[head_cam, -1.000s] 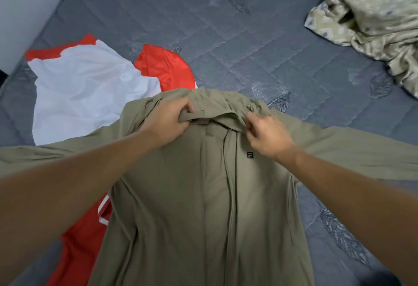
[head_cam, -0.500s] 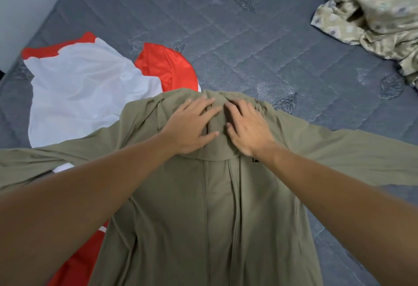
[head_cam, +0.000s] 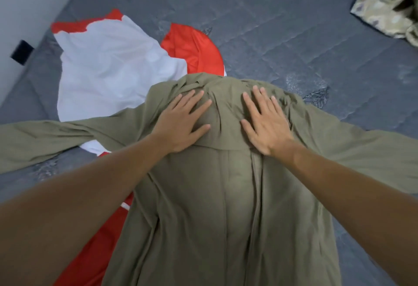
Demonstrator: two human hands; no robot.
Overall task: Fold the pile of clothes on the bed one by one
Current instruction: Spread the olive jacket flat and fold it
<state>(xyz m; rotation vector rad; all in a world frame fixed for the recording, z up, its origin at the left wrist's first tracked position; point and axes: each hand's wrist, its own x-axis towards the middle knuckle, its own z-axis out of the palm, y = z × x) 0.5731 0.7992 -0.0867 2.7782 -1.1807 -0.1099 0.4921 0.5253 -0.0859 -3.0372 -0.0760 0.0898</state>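
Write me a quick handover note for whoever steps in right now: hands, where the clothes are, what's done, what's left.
Left hand: open, flat on the olive jacket near its collar.
Right hand: open, flat on the jacket beside it.
Jacket lies spread on the grey mattress, sleeves out to both sides, partly over the red and white garment.
Patterned cloth is bunched at the far right corner.
Done: jacket laid out, upper part being smoothed.
Left: fold the jacket, then the red and white garment; nothing visibly folded yet.
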